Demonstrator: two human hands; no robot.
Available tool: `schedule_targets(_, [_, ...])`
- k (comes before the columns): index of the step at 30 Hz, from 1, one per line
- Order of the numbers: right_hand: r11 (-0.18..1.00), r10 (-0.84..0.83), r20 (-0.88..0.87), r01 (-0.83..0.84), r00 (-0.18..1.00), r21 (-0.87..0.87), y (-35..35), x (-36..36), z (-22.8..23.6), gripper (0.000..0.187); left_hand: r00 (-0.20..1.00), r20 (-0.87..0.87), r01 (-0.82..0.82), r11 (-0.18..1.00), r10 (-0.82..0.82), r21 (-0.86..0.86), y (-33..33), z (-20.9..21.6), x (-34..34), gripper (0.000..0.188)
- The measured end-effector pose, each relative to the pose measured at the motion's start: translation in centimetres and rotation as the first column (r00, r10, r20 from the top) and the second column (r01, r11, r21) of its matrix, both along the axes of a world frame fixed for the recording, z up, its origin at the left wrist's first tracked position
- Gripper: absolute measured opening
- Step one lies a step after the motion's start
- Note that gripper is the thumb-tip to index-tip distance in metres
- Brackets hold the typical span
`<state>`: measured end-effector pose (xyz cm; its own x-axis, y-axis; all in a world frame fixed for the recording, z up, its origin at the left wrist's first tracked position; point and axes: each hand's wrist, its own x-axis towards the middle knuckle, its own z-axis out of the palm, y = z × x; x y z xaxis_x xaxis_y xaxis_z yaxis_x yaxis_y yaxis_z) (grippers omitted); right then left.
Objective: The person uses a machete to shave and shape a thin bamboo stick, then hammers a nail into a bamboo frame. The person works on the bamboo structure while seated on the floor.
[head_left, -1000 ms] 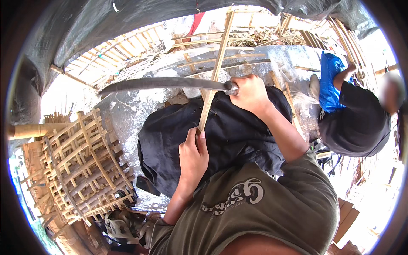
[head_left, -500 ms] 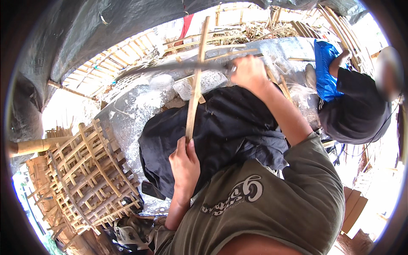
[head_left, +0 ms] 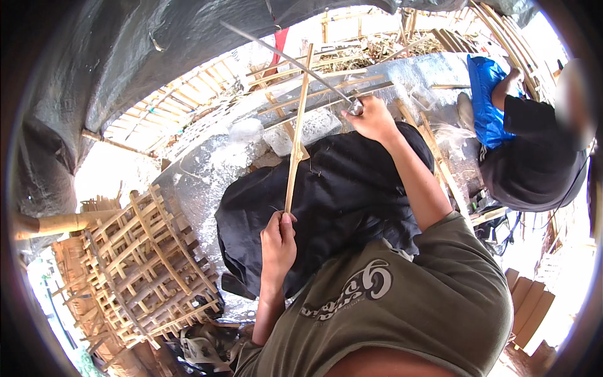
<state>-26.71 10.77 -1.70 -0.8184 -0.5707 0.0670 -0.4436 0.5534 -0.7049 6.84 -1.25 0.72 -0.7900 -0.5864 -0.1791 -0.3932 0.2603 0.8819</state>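
My left hand (head_left: 278, 248) is closed around the lower end of a pale, narrow bamboo strip (head_left: 295, 157). The strip stands up and away from me over the black cloth (head_left: 352, 182) on my lap. My right hand (head_left: 373, 119), farther off and to the right, grips the handle of a long machete (head_left: 282, 57). Its blade slants toward the far left and crosses the upper part of the strip in the picture; whether the two touch I cannot tell. Most of the handle is hidden in my fingers.
A pale stone block (head_left: 319, 127) lies on a grey sheet (head_left: 188, 182) beyond my lap. At left stands a woven bamboo lattice (head_left: 135, 257). A person in dark clothes (head_left: 534, 157) sits at right beside a blue plastic bag (head_left: 482, 94). Dark tarp (head_left: 125, 63) hangs overhead.
The machete has swung from nearly level to a steep slant, its tip now farther away. My right hand is slightly nearer me. The strip stays in my left hand, shifted slightly right.
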Motion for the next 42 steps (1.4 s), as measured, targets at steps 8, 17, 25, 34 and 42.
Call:
schedule_targets(8, [0.892,0.073,0.642,0.238,0.763,-0.384,2.5,3.7,0.7,0.025,0.998,-0.043,0.054,0.781,-0.035,0.622,0.8,0.7,2.1,0.029])
schedule_targets(17, [0.89,-0.036,0.635,0.314,0.771,-0.331,8.6,6.1,1.9,0.02,1.0,-0.027,0.009,0.852,0.006,0.524,3.0,1.6,1.4,0.038])
schedule_targets(25, [0.977,-0.104,0.198,0.138,0.975,-0.165,13.5,9.3,2.9,0.025,0.995,-0.042,0.097,0.968,-0.09,0.23,5.5,0.3,-0.9,0.034])
schedule_targets(34, [0.999,-0.035,-0.127,0.034,0.991,-0.014,14.1,9.8,2.4,0.011,0.966,0.084,0.248,0.967,-0.243,-0.055,9.4,1.4,-3.5,0.025])
schedule_targets(42, [0.978,0.077,-0.171,-0.042,0.982,0.203,14.3,9.1,1.6,0.011,0.957,0.101,0.285,0.95,-0.273,-0.13,10.3,-0.1,-4.0,0.023])
